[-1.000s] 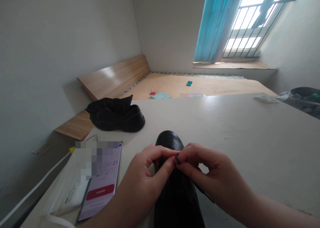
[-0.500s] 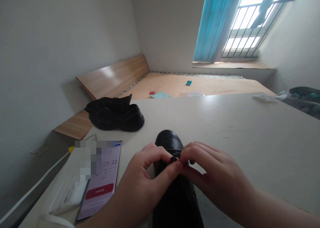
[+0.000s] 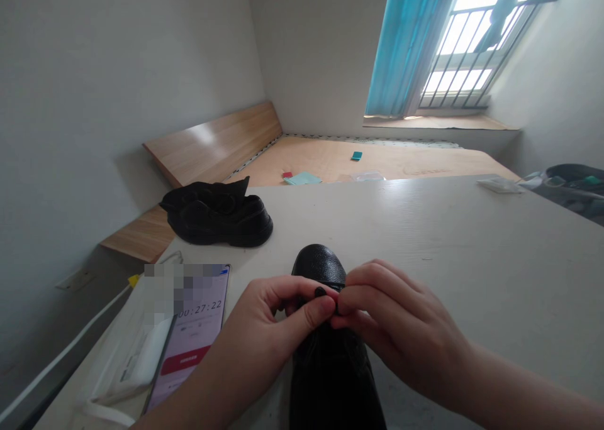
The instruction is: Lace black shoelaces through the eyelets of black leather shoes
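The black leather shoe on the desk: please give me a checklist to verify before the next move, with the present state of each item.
1. Black leather shoe stands upright on the white desk, toe pointing away: ok.
2. Left hand and right hand both at the shoe's top: ok.
3. Small black tip firmly pinched by the fingers: cannot tell.
4. Second black leather shoe apart from the hands: ok.
5. Black-framed smartphone clear of the left forearm: not ok, the forearm covers its lower edge in this view.

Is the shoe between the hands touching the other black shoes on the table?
Apart: the head view shows bare white tabletop between the shoe and the black shoes.
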### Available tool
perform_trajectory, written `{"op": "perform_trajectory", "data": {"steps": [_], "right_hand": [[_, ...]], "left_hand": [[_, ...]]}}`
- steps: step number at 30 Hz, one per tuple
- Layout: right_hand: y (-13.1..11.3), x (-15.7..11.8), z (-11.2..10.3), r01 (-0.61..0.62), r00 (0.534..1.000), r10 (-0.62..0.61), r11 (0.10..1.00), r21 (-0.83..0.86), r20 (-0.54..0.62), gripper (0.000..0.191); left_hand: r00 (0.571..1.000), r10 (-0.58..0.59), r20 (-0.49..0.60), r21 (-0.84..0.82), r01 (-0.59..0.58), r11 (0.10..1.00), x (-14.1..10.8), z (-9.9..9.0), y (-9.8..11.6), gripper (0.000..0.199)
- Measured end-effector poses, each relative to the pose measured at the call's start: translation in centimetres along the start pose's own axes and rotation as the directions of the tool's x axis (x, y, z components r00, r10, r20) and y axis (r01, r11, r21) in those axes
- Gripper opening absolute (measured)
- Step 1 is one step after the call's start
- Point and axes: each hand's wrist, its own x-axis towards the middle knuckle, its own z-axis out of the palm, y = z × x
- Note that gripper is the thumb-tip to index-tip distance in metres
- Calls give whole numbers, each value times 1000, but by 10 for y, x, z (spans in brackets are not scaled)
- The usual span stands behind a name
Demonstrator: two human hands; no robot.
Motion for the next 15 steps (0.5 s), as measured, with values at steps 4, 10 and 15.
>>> {"op": "perform_trajectory", "data": {"steps": [4,10,15], "right_hand": [[0,1,-4,5,999,-5,1000,1,39,20],[-2,1,-7,-170,982,154,972,162,107,8],[0,2,-2,-454,890,401,826,333,217,14]], "left_hand": [[1000,13,14,17,-14,1000,1,-5,-4,21],[996,89,16,110,-90,990,0,-8,-3,11],[948,316,35,218,-316,923,-3,-8,3,13]]}}
